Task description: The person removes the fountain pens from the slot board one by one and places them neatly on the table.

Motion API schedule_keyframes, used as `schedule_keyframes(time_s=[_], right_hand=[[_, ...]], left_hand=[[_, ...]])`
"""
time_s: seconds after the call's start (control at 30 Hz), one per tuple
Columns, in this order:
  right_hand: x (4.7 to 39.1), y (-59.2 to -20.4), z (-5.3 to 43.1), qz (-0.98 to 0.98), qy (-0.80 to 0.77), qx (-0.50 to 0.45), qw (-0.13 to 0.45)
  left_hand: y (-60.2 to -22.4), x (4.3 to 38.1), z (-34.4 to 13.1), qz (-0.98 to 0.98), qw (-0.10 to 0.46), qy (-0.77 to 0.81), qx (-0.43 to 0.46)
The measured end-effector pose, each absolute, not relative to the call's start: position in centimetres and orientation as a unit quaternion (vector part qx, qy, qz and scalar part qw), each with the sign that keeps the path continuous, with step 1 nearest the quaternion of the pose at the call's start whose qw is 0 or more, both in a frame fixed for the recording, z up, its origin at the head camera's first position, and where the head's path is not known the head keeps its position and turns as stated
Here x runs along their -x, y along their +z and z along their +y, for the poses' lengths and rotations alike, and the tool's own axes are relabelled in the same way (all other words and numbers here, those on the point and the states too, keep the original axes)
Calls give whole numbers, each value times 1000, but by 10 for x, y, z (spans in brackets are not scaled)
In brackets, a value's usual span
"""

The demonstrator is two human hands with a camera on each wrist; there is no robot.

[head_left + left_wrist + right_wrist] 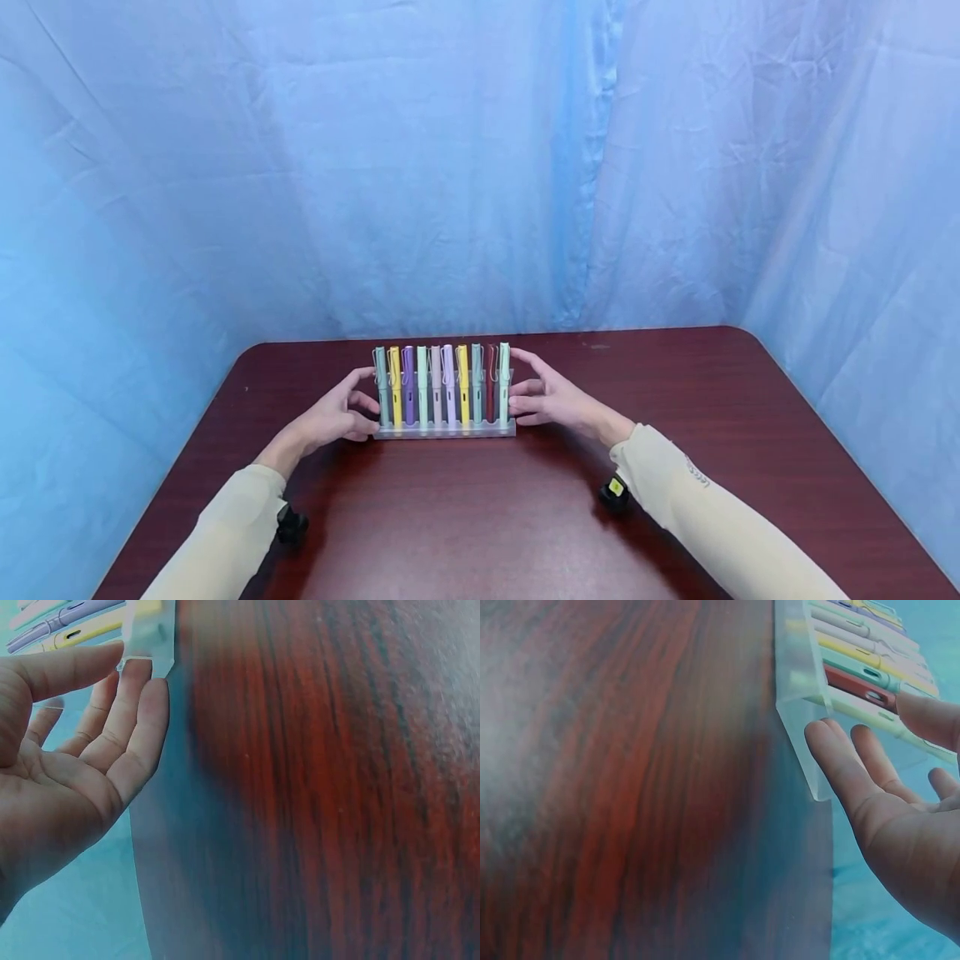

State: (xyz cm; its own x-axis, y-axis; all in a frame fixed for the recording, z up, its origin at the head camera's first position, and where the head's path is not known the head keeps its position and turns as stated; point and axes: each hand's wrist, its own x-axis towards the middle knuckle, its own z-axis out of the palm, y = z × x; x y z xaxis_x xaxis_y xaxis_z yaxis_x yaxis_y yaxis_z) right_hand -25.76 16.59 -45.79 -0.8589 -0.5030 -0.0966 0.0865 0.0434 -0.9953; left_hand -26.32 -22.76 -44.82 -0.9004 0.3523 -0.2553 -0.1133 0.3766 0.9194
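A clear pen rack (444, 432) stands upright on the table, holding a row of several pens (437, 387) in green, yellow, purple, pink and dark red. My left hand (335, 414) is at its left end, fingers loosely bent. In the left wrist view, the left thumb (82, 669) and fingertips lie against or very near the rack's end. At the other end is my right hand (558, 398), fingers spread beside the pale green pen (504, 383). In the right wrist view the right fingertips (825, 735) are by the rack's end panel; whether they touch cannot be told.
The dark red-brown wooden table (465, 517) extends around the rack, with its far edge just behind. Blue curtains (450, 167) hang behind and on both sides. Small black devices (291, 523) sit at both wrists below the cream sleeves (232, 521).
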Motion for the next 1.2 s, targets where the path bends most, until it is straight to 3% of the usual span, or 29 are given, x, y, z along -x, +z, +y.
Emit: schedule_keyframes(time_s=[0.57, 0.9, 1.2], right_hand=[[263, -467, 153, 689, -689, 131, 185], [264, -466, 149, 694, -689, 114, 175], [265, -465, 146, 691, -694, 114, 167]], left_hand=[[-447, 259, -224, 825, 196, 529, -40], [-447, 255, -228, 841, 275, 466, -5], [-449, 255, -233, 835, 288, 469, 4]])
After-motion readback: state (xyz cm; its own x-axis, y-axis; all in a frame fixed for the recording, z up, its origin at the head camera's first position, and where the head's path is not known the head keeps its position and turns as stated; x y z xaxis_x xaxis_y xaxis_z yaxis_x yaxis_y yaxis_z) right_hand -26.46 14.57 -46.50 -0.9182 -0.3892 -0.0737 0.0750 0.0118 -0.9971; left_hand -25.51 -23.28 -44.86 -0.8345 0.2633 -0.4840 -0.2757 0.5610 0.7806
